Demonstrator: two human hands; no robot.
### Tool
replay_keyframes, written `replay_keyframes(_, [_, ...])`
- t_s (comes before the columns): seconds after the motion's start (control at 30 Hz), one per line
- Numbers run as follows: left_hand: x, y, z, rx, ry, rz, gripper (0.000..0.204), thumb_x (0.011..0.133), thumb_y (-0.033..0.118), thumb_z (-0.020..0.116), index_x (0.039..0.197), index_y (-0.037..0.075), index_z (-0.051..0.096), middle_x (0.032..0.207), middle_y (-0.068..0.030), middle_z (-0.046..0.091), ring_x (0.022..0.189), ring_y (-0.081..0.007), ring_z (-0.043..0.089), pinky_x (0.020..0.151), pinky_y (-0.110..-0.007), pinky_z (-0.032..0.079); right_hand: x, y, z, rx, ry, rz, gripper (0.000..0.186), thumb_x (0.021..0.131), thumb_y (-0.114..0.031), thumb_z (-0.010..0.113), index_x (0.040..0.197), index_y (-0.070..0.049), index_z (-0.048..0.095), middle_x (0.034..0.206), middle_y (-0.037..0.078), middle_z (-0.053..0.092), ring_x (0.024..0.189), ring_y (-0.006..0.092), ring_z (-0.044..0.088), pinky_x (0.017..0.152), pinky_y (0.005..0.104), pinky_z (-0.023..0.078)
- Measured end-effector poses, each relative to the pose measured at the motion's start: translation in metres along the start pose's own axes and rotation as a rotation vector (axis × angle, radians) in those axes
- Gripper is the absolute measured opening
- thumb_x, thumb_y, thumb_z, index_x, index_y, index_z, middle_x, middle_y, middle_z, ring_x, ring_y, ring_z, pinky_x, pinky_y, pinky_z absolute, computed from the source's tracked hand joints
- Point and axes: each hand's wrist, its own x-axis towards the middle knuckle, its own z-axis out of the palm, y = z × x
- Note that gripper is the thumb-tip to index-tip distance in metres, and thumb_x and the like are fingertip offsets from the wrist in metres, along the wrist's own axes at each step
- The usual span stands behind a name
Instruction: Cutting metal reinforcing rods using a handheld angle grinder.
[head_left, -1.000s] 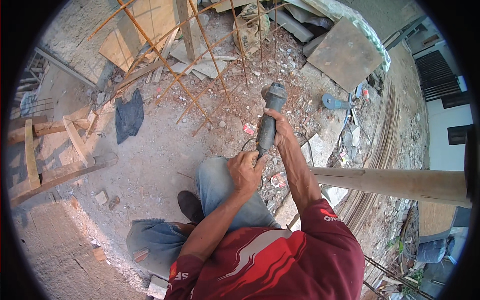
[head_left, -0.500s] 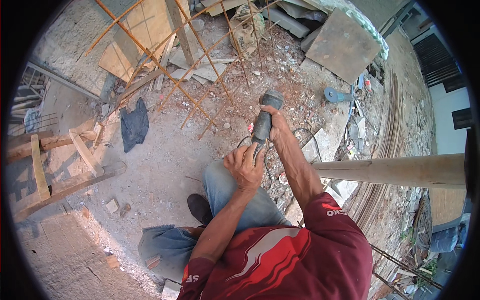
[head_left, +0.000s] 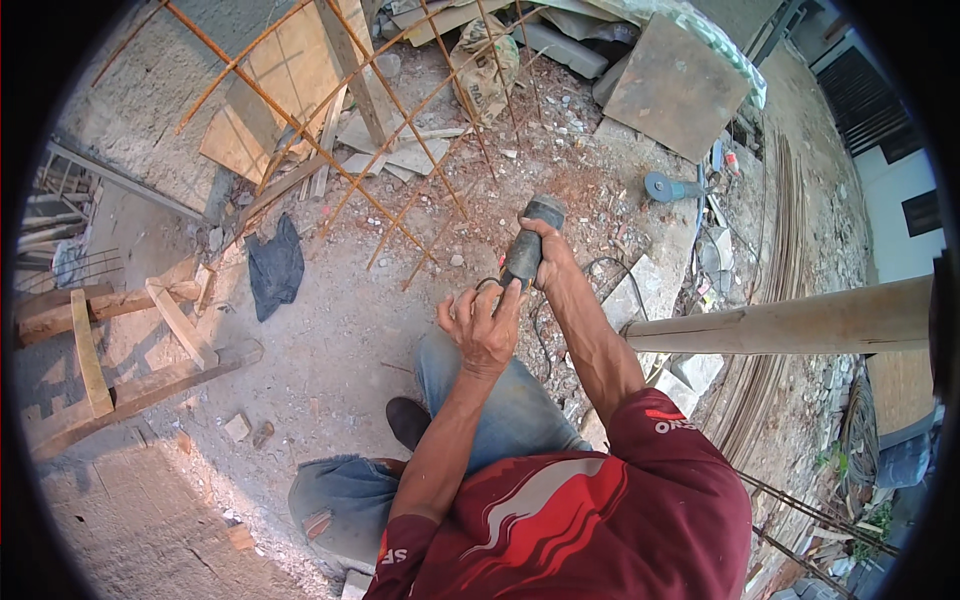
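My right hand (head_left: 547, 250) is wrapped around a dark, cylindrical corded power tool (head_left: 526, 255), its wide round end pointing away from me. The tool's exact kind is hard to make out. My left hand (head_left: 483, 325) is at the near end of the tool, fingers bent and spread apart, with the fingertips nearest my right hand touching the casing. A black cord (head_left: 545, 345) loops beside the tool over the ground.
Rusty rebar mesh (head_left: 330, 150) stands ahead on the left. An angle grinder (head_left: 672, 188) lies on the rubble to the right. A pole (head_left: 790, 318) juts in from the right. Left are a dark cloth (head_left: 275, 267) and a wooden frame (head_left: 140, 385).
The fingers of my left hand have loosened and spread at the tool's near end. My right hand keeps its grip, and the tool's far end has dipped slightly toward me.
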Motion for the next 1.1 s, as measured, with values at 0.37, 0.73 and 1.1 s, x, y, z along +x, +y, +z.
replay_keyframes(0.37, [0.009,0.0,0.004,-0.125,-0.078,-0.299,0.034,0.074,0.033,0.076,0.101,0.013,0.072,0.1,0.0005,0.056,0.1,-0.0231,0.045,0.088,-0.044,0.028,0.003,0.009,-0.003,0.022,0.03,0.014,0.022,0.079,-0.016,0.063,0.088,-0.002,0.049,0.065,0.012,0.053,0.051,0.0284,0.055,0.048,0.0437,0.051])
replay_keyframes(0.73, [0.024,-0.011,-0.01,-0.01,-0.114,-0.178,0.027,0.068,0.03,0.08,0.092,0.021,0.074,0.104,0.0028,0.057,0.112,-0.0258,0.041,0.101,-0.063,0.015,-0.002,0.012,0.004,-0.007,0.02,0.004,0.021,0.079,-0.014,0.062,0.089,-0.002,0.049,0.067,0.012,0.054,0.052,0.0283,0.055,0.049,0.0432,0.052])
replay_keyframes(1.1, [0.04,-0.049,-0.028,-0.269,-0.417,-0.1,0.037,0.067,0.034,0.081,0.1,0.019,0.074,0.132,-0.0009,0.048,0.131,-0.0322,0.032,0.104,-0.071,0.002,-0.018,0.016,0.012,-0.075,0.026,-0.049,0.017,0.077,-0.014,0.063,0.085,-0.003,0.053,0.067,0.01,0.055,0.053,0.026,0.055,0.049,0.0402,0.051])
